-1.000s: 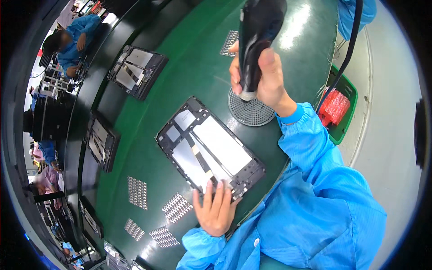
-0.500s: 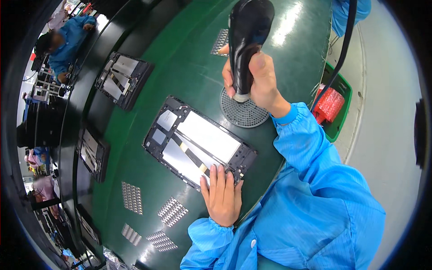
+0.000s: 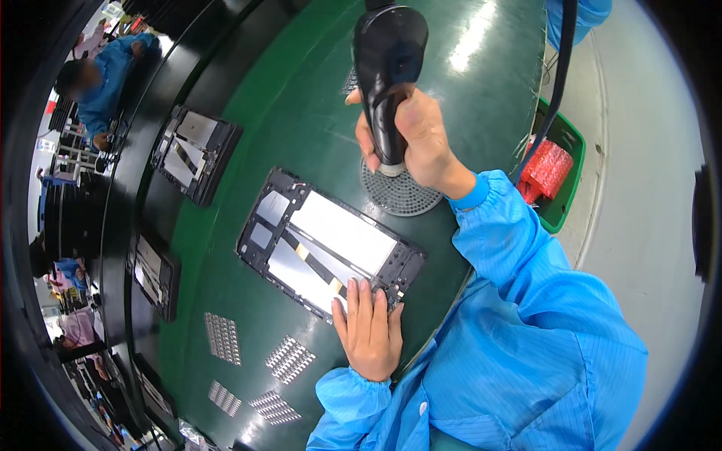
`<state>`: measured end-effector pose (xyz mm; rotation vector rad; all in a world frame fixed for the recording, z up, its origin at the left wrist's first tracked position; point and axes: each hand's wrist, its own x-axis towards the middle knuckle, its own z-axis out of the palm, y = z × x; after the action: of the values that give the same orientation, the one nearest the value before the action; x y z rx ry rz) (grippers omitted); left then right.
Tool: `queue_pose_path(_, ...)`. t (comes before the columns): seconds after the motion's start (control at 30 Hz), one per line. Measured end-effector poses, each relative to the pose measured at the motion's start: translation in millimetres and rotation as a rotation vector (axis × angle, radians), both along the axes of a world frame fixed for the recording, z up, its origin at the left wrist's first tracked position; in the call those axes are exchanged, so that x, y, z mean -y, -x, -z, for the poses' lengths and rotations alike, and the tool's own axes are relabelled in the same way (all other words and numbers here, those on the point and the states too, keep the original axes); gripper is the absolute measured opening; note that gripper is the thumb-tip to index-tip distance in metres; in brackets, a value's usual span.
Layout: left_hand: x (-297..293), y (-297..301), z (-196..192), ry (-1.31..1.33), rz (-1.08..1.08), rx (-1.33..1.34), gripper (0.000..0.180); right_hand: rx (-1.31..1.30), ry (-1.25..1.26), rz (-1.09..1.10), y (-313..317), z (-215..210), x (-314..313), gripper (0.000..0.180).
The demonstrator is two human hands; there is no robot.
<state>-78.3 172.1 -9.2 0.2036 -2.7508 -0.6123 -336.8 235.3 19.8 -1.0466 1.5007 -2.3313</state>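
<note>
My right hand [image 3: 423, 143] is wrapped round a black electric screwdriver [image 3: 387, 56], its pale tip end pointing down over a round grey plate full of small holes [image 3: 406, 197]. The plate lies on the green table; whether the tip touches it, I cannot tell. An opened tablet body [image 3: 338, 225], with silver battery panels and a dark diagonal ribbon cable [image 3: 312, 263], rests in front of me. Flat on its near right corner lies my left hand [image 3: 370, 334], fingers stretched out and holding nothing.
Several sheets of small metal parts [image 3: 290, 359] lie at the near left. More opened tablets [image 3: 197, 154] stand along a black conveyor on the left, with a co-worker [image 3: 113, 79] beyond. A green bin [image 3: 575, 177] holding red wrapping [image 3: 547, 171] is at right, near a hanging black cable [image 3: 562, 83].
The picture has shifted slightly. The screwdriver in my right hand has moved a little left, still above the round plate. My left hand stays on the tablet.
</note>
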Motion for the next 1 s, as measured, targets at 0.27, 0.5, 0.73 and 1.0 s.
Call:
queue_pose_path(0.27,33,-19,-20,-0.014,-0.039,-0.076,0.039,-0.011,0.102,-0.047,-13,2,-3,0.084)
queue_pose_path(0.5,143,-134,-44,-0.215,-0.669,0.229,0.028,0.056,0.161,-0.200,-19,5,-6,0.084)
queue_pose_path(0.73,174,-152,-39,-0.415,-0.555,0.402,0.027,0.026,0.142,-0.193,-20,4,-5,0.080)
queue_pose_path(1.0,160,-149,-25,-0.882,-0.654,0.143,0.016,0.019,0.111,-0.193,-22,3,-7,0.090)
